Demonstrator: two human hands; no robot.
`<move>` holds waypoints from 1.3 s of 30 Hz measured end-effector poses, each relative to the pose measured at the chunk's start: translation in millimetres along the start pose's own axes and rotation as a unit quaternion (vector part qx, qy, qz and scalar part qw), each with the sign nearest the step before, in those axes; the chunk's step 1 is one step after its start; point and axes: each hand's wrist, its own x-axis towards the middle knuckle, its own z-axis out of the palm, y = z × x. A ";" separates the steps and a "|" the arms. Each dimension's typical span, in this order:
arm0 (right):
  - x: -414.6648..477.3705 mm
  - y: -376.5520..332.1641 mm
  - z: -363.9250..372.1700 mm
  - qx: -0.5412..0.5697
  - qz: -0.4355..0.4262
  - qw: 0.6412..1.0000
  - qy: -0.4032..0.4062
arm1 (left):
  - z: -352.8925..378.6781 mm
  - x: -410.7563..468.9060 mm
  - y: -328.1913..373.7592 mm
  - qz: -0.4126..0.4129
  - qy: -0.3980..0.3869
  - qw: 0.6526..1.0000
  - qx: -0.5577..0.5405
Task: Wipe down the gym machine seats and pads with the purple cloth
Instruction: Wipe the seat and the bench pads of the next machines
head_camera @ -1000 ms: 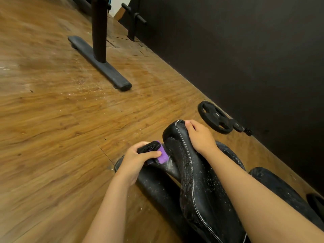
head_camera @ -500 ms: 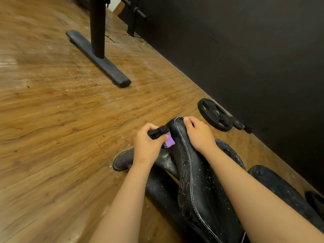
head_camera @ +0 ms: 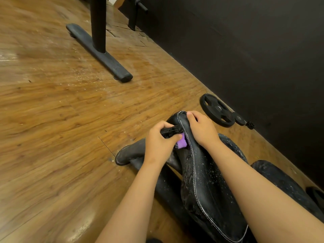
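Observation:
A black vinyl seat pad (head_camera: 206,181) with white stitching stands on edge, wet and speckled with white foam. My left hand (head_camera: 161,142) grips a black scrubber with a purple cloth (head_camera: 181,142) under it, pressed against the pad's left face near the top. My right hand (head_camera: 201,130) holds the pad's upper edge, fingers curled over the rim. A second black pad (head_camera: 129,154) lies flat on the floor beneath.
The wooden floor (head_camera: 70,120) is wet and flecked with foam. A black machine foot bar (head_camera: 100,53) and post stand at the back. Two weight plates (head_camera: 217,109) lean against the dark wall (head_camera: 245,50) at right. Another black pad (head_camera: 284,181) lies lower right.
My left hand has slid the scrubber and purple cloth up the pad's left face toward its top edge, closer to my right hand, which keeps its hold.

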 end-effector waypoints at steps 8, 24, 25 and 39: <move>-1.7 -1.5 -0.7 -0.008 0.007 1.000 0.005 | 3.7 -16.6 -22.9 -0.047 0.094 0.994 0.012; 2.9 5.1 1.6 0.004 -0.003 1.000 0.010 | -21.0 16.3 -0.4 -0.001 0.121 0.985 -0.125; 3.4 5.4 2.1 0.005 -0.003 1.000 0.010 | -19.5 19.8 -4.8 0.001 0.127 0.986 -0.113; 1.4 2.4 0.7 0.000 -0.001 1.000 0.020 | -4.8 -37.1 -31.0 -0.014 -0.089 0.995 -0.043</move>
